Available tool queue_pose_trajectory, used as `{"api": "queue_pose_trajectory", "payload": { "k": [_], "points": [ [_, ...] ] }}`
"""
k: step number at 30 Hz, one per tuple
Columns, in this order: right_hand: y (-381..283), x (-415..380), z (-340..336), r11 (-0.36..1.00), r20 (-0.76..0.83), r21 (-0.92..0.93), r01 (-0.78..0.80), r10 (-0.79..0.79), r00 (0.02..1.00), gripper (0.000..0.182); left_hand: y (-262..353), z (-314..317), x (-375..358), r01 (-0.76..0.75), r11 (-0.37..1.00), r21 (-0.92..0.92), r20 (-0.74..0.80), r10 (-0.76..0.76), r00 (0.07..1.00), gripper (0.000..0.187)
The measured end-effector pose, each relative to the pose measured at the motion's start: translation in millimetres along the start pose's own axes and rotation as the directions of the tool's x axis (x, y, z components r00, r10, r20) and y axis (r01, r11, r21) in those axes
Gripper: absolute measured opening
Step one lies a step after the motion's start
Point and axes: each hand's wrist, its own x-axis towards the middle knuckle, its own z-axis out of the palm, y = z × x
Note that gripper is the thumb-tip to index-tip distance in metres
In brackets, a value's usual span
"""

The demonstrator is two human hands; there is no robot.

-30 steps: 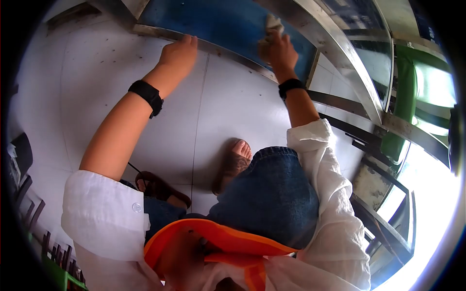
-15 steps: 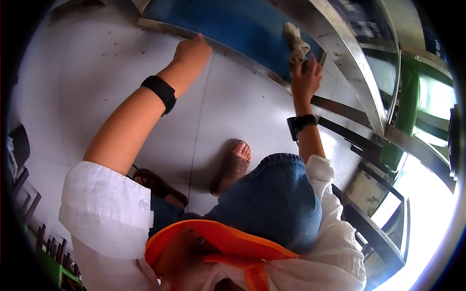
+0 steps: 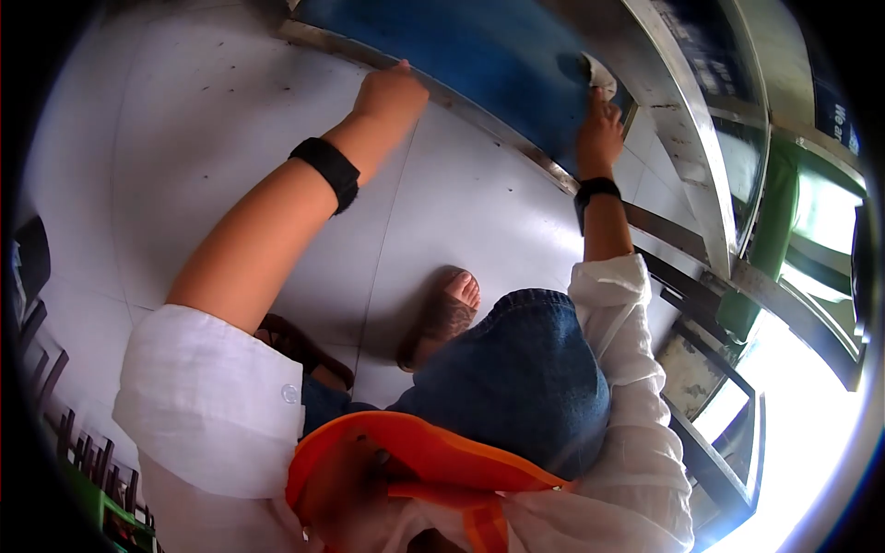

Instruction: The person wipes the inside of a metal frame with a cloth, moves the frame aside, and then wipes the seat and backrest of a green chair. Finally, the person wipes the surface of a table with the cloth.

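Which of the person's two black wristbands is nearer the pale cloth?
The right wristband: it sits just behind the right hand, which is at the pale cloth. The left wristband, behind the left hand, is much farther from it.

Single view: your head cam, wide fisheye, facing forward and steeply down; your jeans [image 3: 507, 387] sit close below, blue panel [image 3: 452, 55] farther off up top.

Probably a shop or similar public room, though exactly which cannot be told: right of the blue panel [image 3: 461, 60] stand a metal frame [image 3: 678, 111] and glass [image 3: 742, 152], farther right printed lettering [image 3: 839, 124] starting "We"; pale floor tiles [image 3: 203, 184] spread below the panel.
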Motion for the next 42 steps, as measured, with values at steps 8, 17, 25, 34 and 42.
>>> {"api": "queue_pose_trajectory", "payload": {
  "k": [8,17,25,34,42],
  "points": [
    [-14.0,-2.7,-38.2,0.955,0.313,0.027,-0.297,0.274,0.909,0.04,-10.0,-2.3,3.7,-0.058,0.998,-0.029,0.094,0.06,0.994,0.019],
    [-0.3,-33.7,-72.1,-0.234,0.684,0.668,-0.707,-0.181,0.706,0.042,5.5,-3.2,11.7,-0.022,0.998,-0.059,-0.008,0.021,1.0,0.014],
    [-80.5,-67.2,-123.2,-0.589,0.592,0.409,-0.697,-0.41,0.694,0.042,-11.1,-27.3,12.9,0.045,0.907,-0.42,0.082,-0.012,0.997,0.016],
    [-146.5,-70.6,-165.7,-0.522,0.335,0.503,-0.689,-0.617,0.712,0.045,-24.3,-48.7,-63.5,0.303,-0.345,-0.888,0.229,0.239,0.944,0.04],
    [-172.4,-68.8,-181.2,-0.319,0.339,0.766,-0.557,-0.537,0.773,0.045,-47.2,-49.3,-92.5,0.174,-0.539,-0.824,0.293,-0.142,0.945,0.039]
  ]
}}
